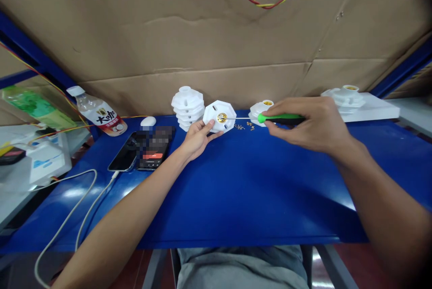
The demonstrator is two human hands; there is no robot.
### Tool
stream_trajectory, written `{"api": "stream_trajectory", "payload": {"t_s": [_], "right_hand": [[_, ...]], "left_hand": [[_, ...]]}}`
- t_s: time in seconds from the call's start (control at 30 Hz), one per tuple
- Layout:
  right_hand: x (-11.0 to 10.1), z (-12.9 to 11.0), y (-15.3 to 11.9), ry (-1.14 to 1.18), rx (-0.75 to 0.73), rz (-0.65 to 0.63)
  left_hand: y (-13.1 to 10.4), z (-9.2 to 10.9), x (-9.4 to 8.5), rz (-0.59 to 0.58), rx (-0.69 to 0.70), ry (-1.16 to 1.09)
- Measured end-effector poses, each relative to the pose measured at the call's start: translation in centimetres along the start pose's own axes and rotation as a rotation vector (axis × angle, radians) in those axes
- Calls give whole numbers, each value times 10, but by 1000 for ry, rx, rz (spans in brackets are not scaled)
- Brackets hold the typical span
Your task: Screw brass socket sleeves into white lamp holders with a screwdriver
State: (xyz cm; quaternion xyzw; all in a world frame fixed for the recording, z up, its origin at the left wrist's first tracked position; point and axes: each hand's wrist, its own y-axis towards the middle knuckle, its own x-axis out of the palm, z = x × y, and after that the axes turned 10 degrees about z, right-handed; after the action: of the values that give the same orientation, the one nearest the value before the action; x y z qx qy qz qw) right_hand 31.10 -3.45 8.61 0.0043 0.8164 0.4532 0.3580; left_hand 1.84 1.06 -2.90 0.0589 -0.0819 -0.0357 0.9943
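Observation:
My left hand (pixel 199 139) grips the lower left edge of a white octagonal lamp holder (pixel 211 111), its back with the brass centre turned towards me. My right hand (pixel 310 122) is closed round a green and black screwdriver (pixel 285 119). The thin shaft points left, and its tip meets the brass centre of the lamp holder. Just left of the held one stands a stack of white lamp holders (pixel 187 105). Small brass screws (pixel 240 127) lie on the table beneath the shaft. Behind the screwdriver handle sits another lamp holder (pixel 256 110), partly hidden by my right hand.
Two phones (pixel 124 154) lie left on the blue table (pixel 249 199), one on a white cable (pixel 97 199). A white case (pixel 148 121) and a drink bottle (pixel 97 111) stand behind them. More lamp holders (pixel 347 97) rest at the right. Cardboard (pixel 202 46) walls the back.

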Motion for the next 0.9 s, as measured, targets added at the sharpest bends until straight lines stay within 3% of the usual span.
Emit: {"api": "stream_trajectory", "payload": {"t_s": [0.23, 0.7, 0.9], "right_hand": [[14, 11, -1, -38, -214, 30], [19, 12, -3, -117, -253, 24], [20, 10, -5, -162, -298, 3]], "left_hand": [[-4, 0, 3, 38, -92, -290], [-5, 2, 6, 43, -85, -290], [-7, 1, 11, 117, -42, -225]]}}
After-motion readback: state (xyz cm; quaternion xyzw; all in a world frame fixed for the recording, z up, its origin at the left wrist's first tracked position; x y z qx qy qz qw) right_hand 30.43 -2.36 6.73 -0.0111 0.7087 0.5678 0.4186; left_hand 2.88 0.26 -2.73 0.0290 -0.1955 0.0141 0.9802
